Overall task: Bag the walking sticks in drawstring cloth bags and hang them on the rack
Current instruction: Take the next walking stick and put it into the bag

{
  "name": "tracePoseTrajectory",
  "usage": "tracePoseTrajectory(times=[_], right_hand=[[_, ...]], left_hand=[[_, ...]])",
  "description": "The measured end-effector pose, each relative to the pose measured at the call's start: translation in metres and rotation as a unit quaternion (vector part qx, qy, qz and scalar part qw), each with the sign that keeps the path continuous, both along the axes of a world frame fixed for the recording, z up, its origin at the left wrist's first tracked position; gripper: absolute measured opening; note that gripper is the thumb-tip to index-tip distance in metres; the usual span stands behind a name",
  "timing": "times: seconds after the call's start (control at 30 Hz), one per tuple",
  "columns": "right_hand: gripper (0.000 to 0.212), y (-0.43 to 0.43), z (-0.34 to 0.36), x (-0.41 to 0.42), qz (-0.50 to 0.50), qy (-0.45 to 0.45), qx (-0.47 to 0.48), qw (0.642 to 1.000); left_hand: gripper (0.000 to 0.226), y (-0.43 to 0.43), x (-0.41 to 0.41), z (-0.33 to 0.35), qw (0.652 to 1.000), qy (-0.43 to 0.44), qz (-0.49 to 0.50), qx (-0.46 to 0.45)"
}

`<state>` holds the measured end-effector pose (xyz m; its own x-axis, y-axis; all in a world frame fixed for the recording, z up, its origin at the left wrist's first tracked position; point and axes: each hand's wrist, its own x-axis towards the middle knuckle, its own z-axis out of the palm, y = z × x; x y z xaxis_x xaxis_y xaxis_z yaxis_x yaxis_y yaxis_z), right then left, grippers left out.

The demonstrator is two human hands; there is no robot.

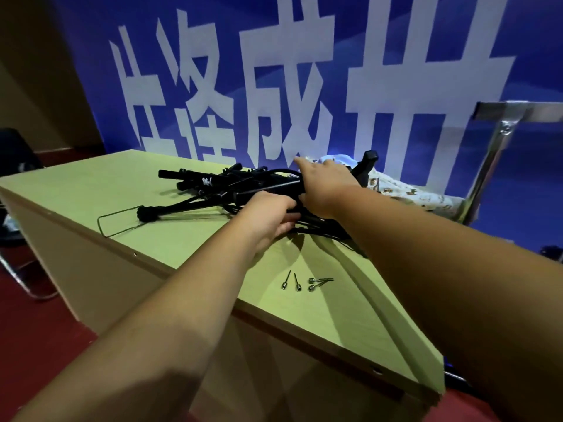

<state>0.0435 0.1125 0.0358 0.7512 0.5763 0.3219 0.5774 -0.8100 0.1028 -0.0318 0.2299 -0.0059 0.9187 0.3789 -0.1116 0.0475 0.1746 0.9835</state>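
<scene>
The right grip [316,185] shows only its back, stretched over the heap toward the patterned cloth bags [399,193], so I cannot tell whether it holds anything, and the straps under both wrists are hard to sort out. The black folded walking sticks [213,185] lie heaped near the worktop's [91,190] far edge, the left grip [268,213] clenched round one shaft at the heap's near side. A wire loop [99,221] lies by the left edge, small metal pins [315,281] by the near edge, and the metal rack [493,141] stands beyond the bags.
</scene>
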Motion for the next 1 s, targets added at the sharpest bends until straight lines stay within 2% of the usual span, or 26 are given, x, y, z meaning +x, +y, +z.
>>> tracePoseTrajectory(times=[0.1, 0.23, 0.3, 0.43, 0.63, 0.8, 0.87, 0.93, 1.0], right_hand=[[0.05, 0.004, -0.007, 0.001, -0.004, -0.082, -0.011, 0.997], [0.036, 0.001, -0.006, -0.009, 0.009, -0.139, 0.024, 0.99], [0.034, -0.002, 0.0, -0.019, 0.015, -0.159, 0.048, 0.986], [0.038, -0.019, 0.024, -0.049, 0.019, -0.149, 0.095, 0.984], [0.025, -0.08, 0.059, -0.104, 0.03, -0.098, 0.147, 0.984], [0.017, -0.154, 0.082, -0.158, 0.012, -0.041, 0.185, 0.982], [0.006, -0.184, 0.095, -0.186, -0.004, -0.028, 0.218, 0.975], [0.001, -0.213, 0.103, -0.214, -0.028, 0.001, 0.277, 0.96], [0.016, -0.242, 0.104, -0.239, -0.051, 0.043, 0.328, 0.943]], left_hand=[[0.012, 0.011, 0.004, -0.002, 0.996, -0.006, -0.013, -0.087], [0.022, 0.03, 0.003, 0.006, 0.983, -0.043, 0.021, -0.175], [0.037, 0.029, -0.003, 0.014, 0.974, -0.078, 0.034, -0.21], [0.039, 0.015, -0.02, 0.043, 0.957, -0.148, 0.045, -0.246], [0.048, -0.029, -0.055, 0.1, 0.949, -0.21, 0.024, -0.235], [0.044, -0.091, -0.086, 0.136, 0.955, -0.228, -0.052, -0.181], [0.046, -0.122, -0.1, 0.148, 0.954, -0.231, -0.08, -0.174], [0.038, -0.153, -0.114, 0.156, 0.955, -0.228, -0.104, -0.158], [0.024, -0.183, -0.126, 0.157, 0.956, -0.225, -0.129, -0.138]])
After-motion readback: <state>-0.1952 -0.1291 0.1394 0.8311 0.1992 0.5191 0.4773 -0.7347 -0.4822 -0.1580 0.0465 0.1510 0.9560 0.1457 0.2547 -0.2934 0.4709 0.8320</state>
